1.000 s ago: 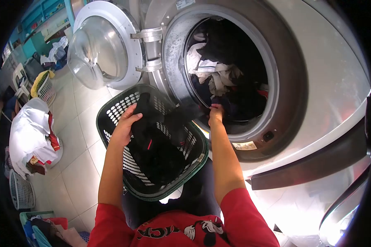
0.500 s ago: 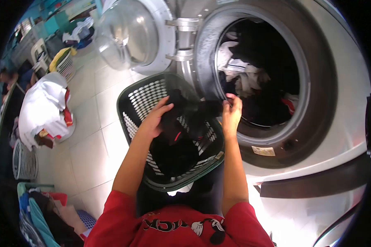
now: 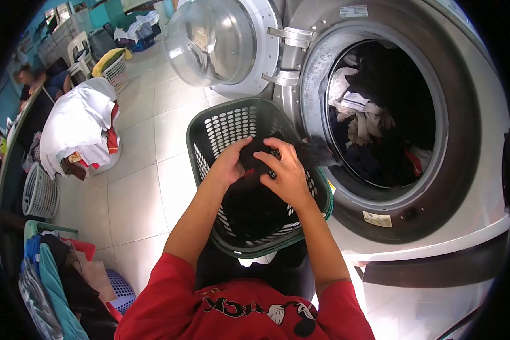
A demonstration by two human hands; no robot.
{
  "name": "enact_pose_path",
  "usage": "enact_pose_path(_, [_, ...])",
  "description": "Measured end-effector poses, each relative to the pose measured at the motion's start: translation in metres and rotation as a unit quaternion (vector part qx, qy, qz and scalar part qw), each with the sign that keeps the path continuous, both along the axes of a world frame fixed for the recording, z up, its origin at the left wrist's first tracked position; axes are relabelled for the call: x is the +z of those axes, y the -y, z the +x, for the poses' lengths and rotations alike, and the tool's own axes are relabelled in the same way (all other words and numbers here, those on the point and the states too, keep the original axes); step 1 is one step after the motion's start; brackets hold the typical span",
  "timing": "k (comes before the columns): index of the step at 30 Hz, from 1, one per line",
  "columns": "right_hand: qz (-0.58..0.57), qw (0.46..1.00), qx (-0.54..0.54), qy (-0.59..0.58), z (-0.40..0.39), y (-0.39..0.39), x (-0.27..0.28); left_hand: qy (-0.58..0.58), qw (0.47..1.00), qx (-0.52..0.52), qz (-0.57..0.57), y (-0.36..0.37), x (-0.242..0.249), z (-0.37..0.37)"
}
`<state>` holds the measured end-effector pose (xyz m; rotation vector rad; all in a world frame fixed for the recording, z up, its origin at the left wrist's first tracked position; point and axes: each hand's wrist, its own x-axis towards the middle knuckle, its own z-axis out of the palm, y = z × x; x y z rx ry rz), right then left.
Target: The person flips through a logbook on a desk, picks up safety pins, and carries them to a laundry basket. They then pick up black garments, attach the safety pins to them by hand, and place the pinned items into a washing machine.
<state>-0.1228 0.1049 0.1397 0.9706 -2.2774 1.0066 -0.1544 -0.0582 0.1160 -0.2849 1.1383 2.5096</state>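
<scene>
My left hand (image 3: 229,163) is over the dark green laundry basket (image 3: 195,133), its fingers curled round a black garment (image 3: 249,184) with a small red mark. Close beside it, my right hand (image 3: 288,173) is bent over the same garment with fingers and thumb apart. Black clothes fill the basket's bottom, and their separate pieces are hard to tell apart. To the right, the washing machine drum (image 3: 382,113) stands open, with dark clothes and several white and beige pieces (image 3: 360,116) inside. Dark cloth (image 3: 322,154) lies between the basket's rim and the drum's opening.
The round glass door (image 3: 212,42) is swung out to the left. Across the tiled floor (image 3: 133,195) are a white-covered laundry pile (image 3: 76,122), a white basket (image 3: 41,192) and a heap of clothes (image 3: 62,283). A person (image 3: 56,85) is at the far left.
My right hand has moved left from the drum's opening to beside my left hand. The black garment, stretched between my hands before, is now gathered over the basket. The view has shifted left.
</scene>
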Motion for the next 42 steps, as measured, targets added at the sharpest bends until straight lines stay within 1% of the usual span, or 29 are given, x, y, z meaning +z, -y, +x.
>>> enact_pose_path(2, [0.028,0.999,-0.020,-0.004,-0.008,0.005,-0.004,-0.048,0.999,0.008,-0.015,0.000,0.015,0.007])
enact_pose_path(3, [-0.035,0.998,-0.051,0.022,-0.015,0.008,-0.010,-0.007,0.997,0.075,-0.012,-0.008,0.026,0.017])
enact_pose_path(4, [-0.098,0.991,-0.083,0.046,-0.024,0.010,-0.014,-0.012,0.997,0.074,-0.011,-0.011,0.019,0.014])
enact_pose_path(6, [-0.158,0.981,-0.084,0.072,-0.037,0.012,-0.014,-0.205,0.975,0.035,-0.080,-0.014,-0.002,0.006])
enact_pose_path(7, [-0.244,0.939,-0.044,0.240,-0.040,0.012,-0.012,-0.190,0.965,0.086,-0.161,-0.021,0.000,0.011])
enact_pose_path(8, [-0.320,0.859,-0.001,0.400,-0.041,0.013,-0.012,-0.190,0.964,0.087,-0.162,-0.019,-0.001,0.011])
enact_pose_path(12, [-0.274,0.885,0.007,0.375,-0.041,0.018,-0.031,-0.120,0.965,0.138,-0.187,-0.023,-0.004,0.012])
enact_pose_path(13, [-0.309,0.838,0.024,0.450,-0.036,0.018,-0.023,-0.168,0.957,0.147,-0.187,-0.023,-0.008,0.013])
enact_pose_path(14, [-0.308,0.836,0.023,0.454,-0.036,0.017,-0.028,-0.213,0.946,0.157,-0.187,-0.023,-0.012,0.015])
enact_pose_path(16, [-0.501,0.689,0.068,0.519,-0.042,0.013,-0.037,-0.211,0.944,0.172,-0.185,-0.016,-0.020,0.015])
enact_pose_path(18, [-0.519,0.669,0.102,0.523,-0.044,0.014,-0.043,-0.156,0.944,0.176,-0.232,-0.007,-0.035,0.010])
enact_pose_path(19, [-0.544,0.629,0.130,0.541,-0.043,0.016,-0.048,-0.197,0.913,0.224,-0.279,-0.006,-0.039,0.008])
enact_pose_path(20, [-0.565,0.586,0.157,0.558,-0.042,0.018,-0.052,-0.194,0.913,0.226,-0.280,-0.004,-0.044,0.010])
enact_pose_path(22, [-0.571,0.564,0.194,0.564,-0.040,0.019,-0.050,-0.217,0.853,0.216,-0.423,0.001,-0.046,0.011])
enact_pose_path(23, [-0.578,0.539,0.225,0.569,-0.036,0.019,-0.046,-0.231,0.862,0.230,-0.388,0.000,-0.044,0.009])
enact_pose_path(24, [-0.579,0.537,0.224,0.571,-0.031,0.019,-0.041,-0.228,0.862,0.229,-0.389,0.003,-0.041,0.007])
enact_pose_path(25, [-0.525,0.598,0.209,0.568,-0.025,0.018,-0.028,-0.149,0.938,0.202,-0.240,0.006,-0.023,0.010])
enact_pose_path(26, [-0.467,0.657,0.195,0.559,-0.023,0.018,-0.020,-0.068,0.980,0.168,-0.080,0.007,-0.010,0.008])
enact_pose_path(27, [-0.352,0.743,0.129,0.554,-0.026,0.017,-0.022,-0.053,0.981,0.183,-0.018,0.008,-0.006,0.004])
enact_pose_path(28, [-0.351,0.744,0.131,0.554,-0.030,0.020,-0.027,-0.054,0.981,0.185,-0.018,0.010,-0.006,0.002])
enact_pose_path(30, [-0.274,0.881,0.112,0.369,-0.038,0.027,-0.036,-0.071,0.989,0.119,0.048,0.013,-0.008,-0.001])
enact_pose_path(32, [-0.248,0.877,0.093,0.401,-0.038,0.023,-0.026,-0.131,0.987,0.073,0.058,0.016,-0.005,0.002])
enact_pose_path(34, [-0.277,0.807,0.040,0.520,-0.034,0.020,-0.020,-0.191,0.979,0.023,0.069,0.012,0.002,0.006])
enact_pose_path(35, [-0.278,0.807,0.039,0.520,-0.038,0.015,-0.025,-0.260,0.960,0.007,-0.102,0.008,0.009,0.012])
enact_pose_path(36, [-0.358,0.740,0.092,0.561,-0.045,0.007,-0.034,-0.321,0.908,-0.008,-0.268,0.004,0.013,0.016])
enact_pose_path(37, [-0.432,0.662,0.145,0.595,-0.046,0.005,-0.034,-0.344,0.878,0.007,-0.332,0.003,0.008,0.016])
enact_pose_path(38, [-0.433,0.661,0.146,0.596,-0.045,0.008,-0.035,-0.343,0.878,0.007,-0.334,0.006,0.002,0.014])
enact_pose_path(41, [-0.475,0.658,0.096,0.576,-0.040,0.016,-0.037,-0.303,0.798,0.123,-0.506,0.012,-0.007,0.009])
enact_pose_path(42, [-0.490,0.646,0.113,0.574,-0.041,0.018,-0.039,-0.304,0.797,0.124,-0.506,0.011,-0.008,0.007])
